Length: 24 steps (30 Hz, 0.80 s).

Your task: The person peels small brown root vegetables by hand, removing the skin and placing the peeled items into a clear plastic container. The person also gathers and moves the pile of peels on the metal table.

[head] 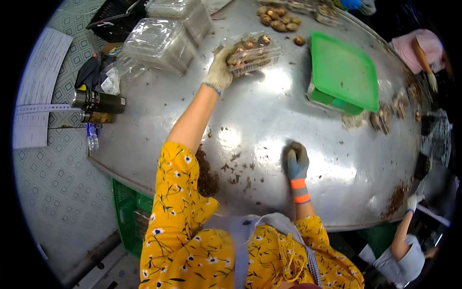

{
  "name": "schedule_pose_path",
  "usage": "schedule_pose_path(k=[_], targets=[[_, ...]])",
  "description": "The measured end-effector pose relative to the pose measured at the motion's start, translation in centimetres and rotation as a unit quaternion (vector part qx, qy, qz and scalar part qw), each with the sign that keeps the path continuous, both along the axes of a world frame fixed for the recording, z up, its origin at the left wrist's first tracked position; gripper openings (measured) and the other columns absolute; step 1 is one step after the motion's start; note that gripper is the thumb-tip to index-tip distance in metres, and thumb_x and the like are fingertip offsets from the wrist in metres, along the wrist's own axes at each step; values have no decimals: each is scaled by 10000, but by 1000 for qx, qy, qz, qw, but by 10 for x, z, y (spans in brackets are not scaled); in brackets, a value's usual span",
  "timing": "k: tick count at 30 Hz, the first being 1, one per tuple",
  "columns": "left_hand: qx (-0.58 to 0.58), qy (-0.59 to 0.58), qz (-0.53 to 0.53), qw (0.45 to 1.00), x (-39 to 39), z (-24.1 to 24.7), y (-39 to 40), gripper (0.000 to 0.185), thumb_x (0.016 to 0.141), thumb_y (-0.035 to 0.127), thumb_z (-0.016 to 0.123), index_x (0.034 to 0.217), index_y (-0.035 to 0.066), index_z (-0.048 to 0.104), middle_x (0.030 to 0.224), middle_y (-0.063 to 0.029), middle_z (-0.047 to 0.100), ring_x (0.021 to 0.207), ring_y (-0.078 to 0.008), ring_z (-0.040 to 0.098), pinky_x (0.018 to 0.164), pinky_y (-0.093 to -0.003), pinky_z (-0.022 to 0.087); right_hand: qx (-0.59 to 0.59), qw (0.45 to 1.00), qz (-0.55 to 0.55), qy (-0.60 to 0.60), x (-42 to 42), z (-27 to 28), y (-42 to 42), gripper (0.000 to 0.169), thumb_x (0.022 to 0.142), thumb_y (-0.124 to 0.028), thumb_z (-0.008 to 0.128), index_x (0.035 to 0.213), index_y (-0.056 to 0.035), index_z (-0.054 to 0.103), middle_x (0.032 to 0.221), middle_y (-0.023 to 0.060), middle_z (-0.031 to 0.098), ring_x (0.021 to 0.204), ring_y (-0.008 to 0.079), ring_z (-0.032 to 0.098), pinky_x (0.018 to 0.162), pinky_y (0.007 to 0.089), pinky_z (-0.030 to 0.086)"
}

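Observation:
My left hand (pixel 221 68), in a pale knitted glove, is stretched out over the metal table and grips the left end of a clear plastic clamshell box (pixel 258 63). Brown, round taro-like tubers (pixel 249 45) fill the box. My right hand (pixel 297 159) wears a grey-blue glove with orange bands at the cuff. It rests low over the table with its fingers curled in, and nothing shows in it. Past the box lies a loose heap of similar tubers (pixel 279 18), with a single tuber (pixel 299 40) apart from it.
Stacked clear plastic boxes (pixel 155 41) stand at the far left, near a dark flask (pixel 104 102). A green lidded container (pixel 343 72) sits on the right. Dark soil (pixel 207 173) lies by my left sleeve. Co-workers (pixel 418 50) are along the right edge; a green crate (pixel 126 213) stands below the table.

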<state>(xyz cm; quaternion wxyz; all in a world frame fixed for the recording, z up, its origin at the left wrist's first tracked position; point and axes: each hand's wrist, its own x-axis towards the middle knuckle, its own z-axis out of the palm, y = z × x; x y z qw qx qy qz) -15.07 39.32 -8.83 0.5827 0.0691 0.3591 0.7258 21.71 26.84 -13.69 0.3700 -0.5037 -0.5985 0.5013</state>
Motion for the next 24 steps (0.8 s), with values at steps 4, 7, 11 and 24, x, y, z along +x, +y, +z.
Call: schedule_pose_path(k=[4, 7, 11, 24], targets=[[-153, 320, 30, 935, -24, 21, 39, 288, 948, 216, 488, 1134, 8, 562, 1130, -175, 593, 980, -286, 613, 820, -381, 554, 30, 999, -7, -13, -1, 3, -9, 220, 923, -94, 521, 1088, 46, 562, 991, 121, 660, 829, 154, 623, 782, 273, 508], [-235, 623, 78, 742, -48, 19, 23, 385, 926, 249, 493, 1195, -21, 551, 1191, -217, 575, 1073, -324, 581, 888, -352, 499, 55, 998, -4, -34, 0, -1, -11, 220, 922, -89, 515, 1086, 49, 565, 982, 121, 661, 828, 161, 624, 792, 273, 503], [-254, 519, 168, 799, -12, 32, -36, 543, 890, 304, 545, 1305, -43, 488, 1338, -230, 485, 1198, -314, 516, 1015, -334, 403, 105, 991, -44, -74, 4, -7, -6, 241, 896, -84, 519, 1084, 51, 584, 1035, 159, 631, 882, 220, 605, 814, 343, 499], [-180, 285, 341, 878, 110, 76, -343, 350, 925, 126, 582, 1238, -19, 525, 1087, -101, 595, 941, -177, 611, 810, -306, 525, -44, 990, 133, 7, -114, 48, -48, 419, 953, -151, 396, 1336, 12, 450, 1293, 177, 537, 1133, 257, 538, 1001, 344, 412]])
